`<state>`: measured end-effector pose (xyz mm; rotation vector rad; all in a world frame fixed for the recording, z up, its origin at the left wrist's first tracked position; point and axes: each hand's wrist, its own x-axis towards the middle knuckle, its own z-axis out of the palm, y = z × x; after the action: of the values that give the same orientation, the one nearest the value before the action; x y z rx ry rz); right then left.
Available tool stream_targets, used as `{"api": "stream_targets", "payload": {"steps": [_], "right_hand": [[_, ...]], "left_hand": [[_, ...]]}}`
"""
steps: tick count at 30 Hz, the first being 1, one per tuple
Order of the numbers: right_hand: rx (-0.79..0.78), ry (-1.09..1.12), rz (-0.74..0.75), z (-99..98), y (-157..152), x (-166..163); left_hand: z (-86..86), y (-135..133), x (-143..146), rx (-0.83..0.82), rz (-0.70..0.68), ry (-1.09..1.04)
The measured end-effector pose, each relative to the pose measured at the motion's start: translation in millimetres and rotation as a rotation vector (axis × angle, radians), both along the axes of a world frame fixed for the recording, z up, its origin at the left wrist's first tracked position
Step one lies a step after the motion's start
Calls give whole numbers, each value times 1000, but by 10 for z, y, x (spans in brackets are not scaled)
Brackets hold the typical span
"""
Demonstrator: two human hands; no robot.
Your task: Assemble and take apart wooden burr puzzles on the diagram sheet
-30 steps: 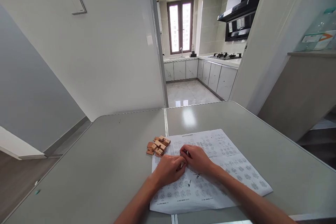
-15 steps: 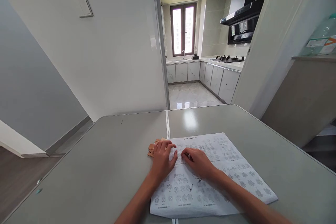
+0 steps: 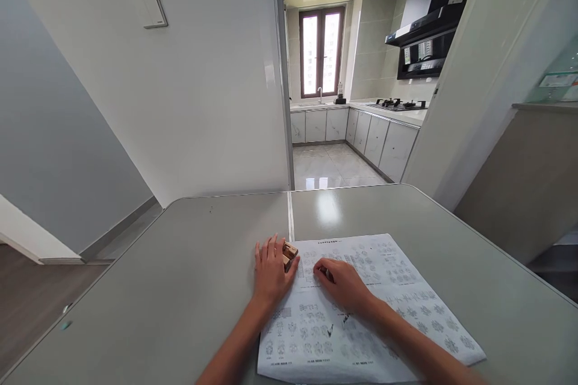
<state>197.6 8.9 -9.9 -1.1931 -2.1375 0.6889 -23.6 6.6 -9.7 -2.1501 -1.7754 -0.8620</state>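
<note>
A printed paper sheet with many small diagrams lies on the grey table. My left hand rests at the sheet's upper left corner, its fingers laid over a pile of small wooden blocks; only a few blocks show past the fingertips. Whether it grips them I cannot make out. My right hand lies on the paper just to the right, fingers curled, with something small and dark at the fingertips that I cannot name.
A seam runs down the table's middle. Beyond the far edge stand a white wall with a switch plate and a doorway into a kitchen with cabinets. A counter rises at the right.
My left hand moved left and forward from beside my right hand onto the wooden blocks, covering most of them. My right hand stayed on the paper. The view shifted slightly.
</note>
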Motion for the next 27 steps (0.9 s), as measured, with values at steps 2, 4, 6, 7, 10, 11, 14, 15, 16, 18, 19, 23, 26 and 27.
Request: {"api": "stream_targets", "payload": {"steps": [2, 4, 6, 7, 10, 11, 14, 15, 16, 18, 19, 23, 26, 27], "right_hand": [[-9, 11, 7, 6, -5, -2], [-15, 22, 10, 17, -13, -4], [-13, 25, 6, 25, -19, -7], [-9, 24, 3, 26, -21, -8], [-2, 22, 0, 20, -21, -11], [-1, 22, -1, 17, -19, -12], [1, 25, -3, 11, -11, -14], [3, 24, -4, 11, -8, -15], [5, 23, -4, 12, -5, -16], [9, 26, -3, 14, -1, -19], [11, 29, -1, 15, 1, -20], [-6, 74, 2, 11, 11, -24], [-60, 194, -47, -6, 32, -28], [-76, 242, -71, -15, 41, -30]], "left_hand": [[-3, -3, 0, -29, -19, -4], [-4, -3, 1, -61, -40, -21], [-7, -2, 5, -86, -69, -52], [-9, -1, 7, -95, -88, -71], [-18, 3, 14, -122, -161, -133], [-21, 4, 15, -132, -185, -151], [-25, 6, 13, -175, -244, -189], [-23, 5, 12, -192, -257, -195], [-19, 5, 11, -207, -268, -200], [-5, 2, 14, -226, -289, -207], [5, 0, 19, -229, -304, -208], [52, 1, 61, -235, -395, -209], [100, 21, 102, -256, -415, -233], [120, 33, 116, -268, -419, -242]]}}
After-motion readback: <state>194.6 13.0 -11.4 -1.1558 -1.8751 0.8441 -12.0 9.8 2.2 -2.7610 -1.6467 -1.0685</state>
